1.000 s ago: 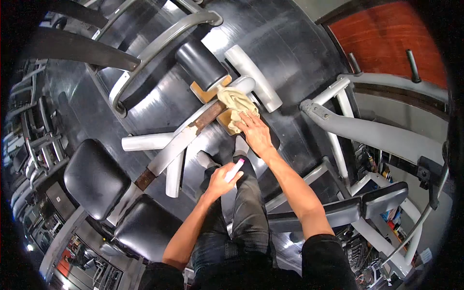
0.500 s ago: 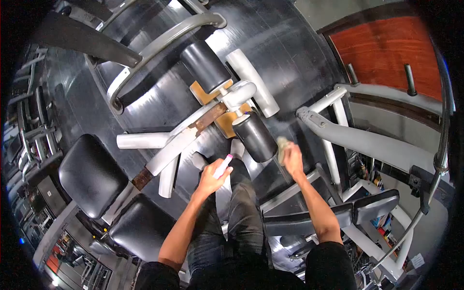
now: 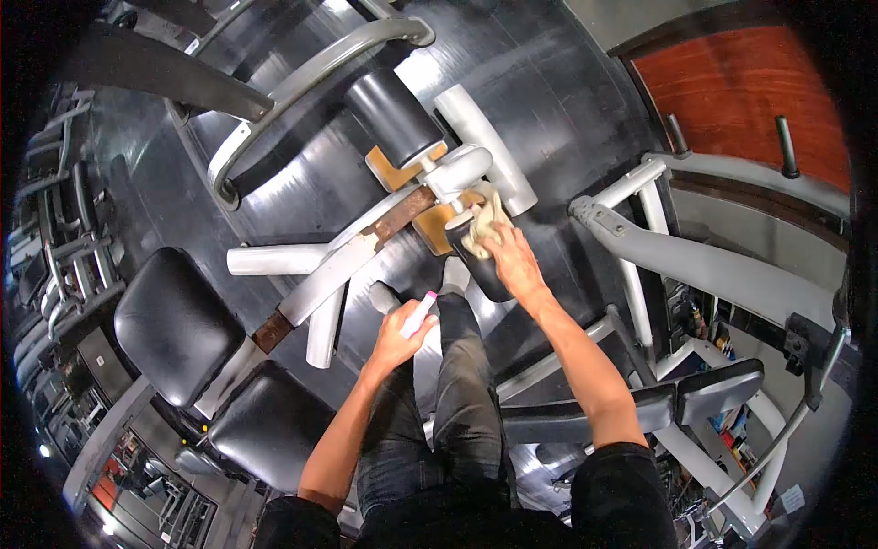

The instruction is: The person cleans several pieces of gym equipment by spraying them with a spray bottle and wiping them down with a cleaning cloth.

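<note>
In my left hand (image 3: 393,339) is a slim white bottle (image 3: 418,315) with a pink top, held over my legs with the fingers wrapped round it. My right hand (image 3: 519,267) grips a pale yellow cloth (image 3: 486,229) and presses it on the inner end of the nearer black padded roller (image 3: 487,282). Hand and cloth hide much of that roller. The matching black roller (image 3: 393,119) lies beyond, across a white and rusty metal bar (image 3: 343,267) with tan plates (image 3: 432,229) at the joint.
Black padded seats (image 3: 178,325) of the machine stand at left. A black bench pad (image 3: 590,414) and a grey metal frame (image 3: 704,261) flank me on the right. Behind the rollers, a curved grey rail (image 3: 311,87) rises from the dark floor (image 3: 567,119).
My right hand has moved left and up with the cloth, from beside the nearer roller's outer end onto its inner end. My left hand keeps the bottle in almost the same place.
</note>
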The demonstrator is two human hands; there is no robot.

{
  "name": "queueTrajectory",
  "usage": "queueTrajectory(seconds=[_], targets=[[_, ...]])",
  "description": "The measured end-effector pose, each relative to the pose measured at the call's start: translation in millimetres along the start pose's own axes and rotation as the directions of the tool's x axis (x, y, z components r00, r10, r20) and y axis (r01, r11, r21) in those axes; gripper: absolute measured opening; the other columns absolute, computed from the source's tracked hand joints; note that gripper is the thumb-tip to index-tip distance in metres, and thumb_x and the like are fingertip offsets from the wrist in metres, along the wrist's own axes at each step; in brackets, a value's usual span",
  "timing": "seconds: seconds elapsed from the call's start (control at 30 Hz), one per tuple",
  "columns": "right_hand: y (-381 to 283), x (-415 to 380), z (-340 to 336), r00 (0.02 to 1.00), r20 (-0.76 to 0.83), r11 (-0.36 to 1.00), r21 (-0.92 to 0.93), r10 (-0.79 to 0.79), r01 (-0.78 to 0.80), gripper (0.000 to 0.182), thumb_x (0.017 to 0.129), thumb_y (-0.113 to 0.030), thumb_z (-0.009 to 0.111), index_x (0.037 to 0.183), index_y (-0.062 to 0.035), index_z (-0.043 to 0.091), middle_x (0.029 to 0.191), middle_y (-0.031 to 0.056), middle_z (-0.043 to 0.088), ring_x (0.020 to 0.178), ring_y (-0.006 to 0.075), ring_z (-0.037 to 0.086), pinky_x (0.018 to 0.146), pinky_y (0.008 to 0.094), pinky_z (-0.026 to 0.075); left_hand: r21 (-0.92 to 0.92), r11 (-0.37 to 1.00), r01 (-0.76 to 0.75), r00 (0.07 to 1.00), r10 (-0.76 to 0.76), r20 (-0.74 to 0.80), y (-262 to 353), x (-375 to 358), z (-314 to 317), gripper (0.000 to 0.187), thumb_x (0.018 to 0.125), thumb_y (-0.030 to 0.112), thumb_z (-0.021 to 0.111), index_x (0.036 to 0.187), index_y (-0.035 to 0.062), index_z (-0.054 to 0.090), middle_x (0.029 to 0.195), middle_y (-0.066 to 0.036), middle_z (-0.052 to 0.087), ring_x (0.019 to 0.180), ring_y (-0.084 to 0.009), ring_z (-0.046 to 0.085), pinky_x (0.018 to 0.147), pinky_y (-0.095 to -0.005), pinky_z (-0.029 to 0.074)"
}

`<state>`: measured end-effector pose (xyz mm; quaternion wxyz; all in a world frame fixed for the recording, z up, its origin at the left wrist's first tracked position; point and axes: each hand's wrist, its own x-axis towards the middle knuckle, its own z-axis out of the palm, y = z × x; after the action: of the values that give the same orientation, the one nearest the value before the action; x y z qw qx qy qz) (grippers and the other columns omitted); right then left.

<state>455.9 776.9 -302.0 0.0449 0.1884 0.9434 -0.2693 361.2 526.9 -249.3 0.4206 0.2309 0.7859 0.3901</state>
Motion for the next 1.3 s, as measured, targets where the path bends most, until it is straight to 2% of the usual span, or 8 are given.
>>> queueTrajectory(seconds=[0.2,0.33,0.53,0.63,0.77,0.97,1.07,1.3], targets=[[51,-93,-15,0.979,0.202,0.999,0.036,-0.001,-0.006,0.044,0.076,0.007,0.055,0.114,-0.0132,0.059,0.123,0.0165,0.051,0.112,0.0369,0.052,0.096,0.0409,0.045,-0.063,0.997,0.046,0.999,-0.045,0.015,11,4,2,0.023,0.087,0.023,0.067,0.091,0.0021,0.059,0.072,-0.012,0.06,0.063,-0.0216,0.058,0.061,-0.0342,0.046],[79,-75,-22,0.951,0.087,0.909,0.278,0.297,-0.309,0.025,0.09,0.0,0.05,0.114,-0.0032,0.054,0.109,0.0224,0.051,0.103,0.0417,0.053,0.093,0.0431,0.045,-0.058,0.996,0.066,0.998,-0.064,0.027,12,7,10,0.022,0.087,0.022,0.067,0.09,0.0022,0.059,0.071,-0.012,0.059,0.063,-0.0197,0.057,0.061,-0.0336,0.046],[28,38,-10,0.947,-0.28,0.926,0.375,0.155,-0.041,0.034,0.083,0.003,0.054,0.116,-0.0055,0.058,0.112,0.0192,0.053,0.109,0.0382,0.053,0.095,0.0412,0.044,-0.087,0.994,0.059,0.998,-0.058,0.014,18,11,19,0.023,0.087,0.025,0.068,0.086,0.0034,0.058,0.067,-0.012,0.058,0.059,-0.0226,0.056,0.059,-0.0349,0.046],[-1,46,17,0.999,-0.027,1.0,0.011,0.026,-0.026,0.037,0.08,0.001,0.055,0.113,-0.014,0.063,0.117,0.0173,0.052,0.107,0.0383,0.052,0.094,0.0442,0.046,-0.053,0.995,0.089,0.996,-0.089,0.012,19,12,18,0.023,0.086,0.023,0.068,0.086,0.0032,0.059,0.068,-0.011,0.059,0.061,-0.0226,0.058,0.06,-0.0348,0.047],[-10,12,12,0.999,-0.051,1.0,-0.022,0.013,-0.014,0.041,0.079,0.002,0.053,0.115,-0.0159,0.06,0.122,0.0162,0.048,0.109,0.0391,0.049,0.092,0.0446,0.048,-0.081,0.996,0.024,0.999,-0.026,-0.027,18,10,17,0.021,0.086,0.021,0.069,0.087,0.0028,0.059,0.07,-0.012,0.061,0.062,-0.0226,0.06,0.061,-0.0343,0.047],[26,-73,-12,0.979,0.199,0.999,0.011,-0.041,0.04,0.038,0.078,0.002,0.055,0.113,-0.0141,0.058,0.121,0.0168,0.048,0.11,0.037,0.051,0.092,0.0436,0.048,-0.075,0.997,0.018,0.999,-0.021,-0.037,16,6,11,0.02,0.086,0.02,0.068,0.089,0.0024,0.059,0.071,-0.012,0.06,0.063,-0.0237,0.059,0.061,-0.0346,0.047],[57,-82,-28,0.96,0.268,0.938,0.304,0.081,-0.164,0.024,0.085,-0.006,0.053,0.109,-0.0054,0.057,0.116,0.0203,0.049,0.102,0.0403,0.055,0.095,0.0428,0.046,-0.076,0.997,0.01,0.999,-0.013,-0.043,15,5,12,0.02,0.087,0.021,0.068,0.089,0.0024,0.059,0.071,-0.012,0.06,0.063,-0.0239,0.059,0.062,-0.0348,0.047],[100,-33,2,0.911,0.089,0.866,0.285,0.403,-0.411,0.031,0.093,-0.025,0.054,0.112,-0.0014,0.056,0.116,0.026,0.053,0.11,0.0421,0.053,0.096,0.0446,0.042,-0.109,0.99,0.086,0.996,-0.088,-0.019,18,0,15,0.024,0.086,0.024,0.069,0.091,0.003,0.061,0.073,-0.014,0.063,0.064,-0.0252,0.062,0.061,-0.0355,0.048]])
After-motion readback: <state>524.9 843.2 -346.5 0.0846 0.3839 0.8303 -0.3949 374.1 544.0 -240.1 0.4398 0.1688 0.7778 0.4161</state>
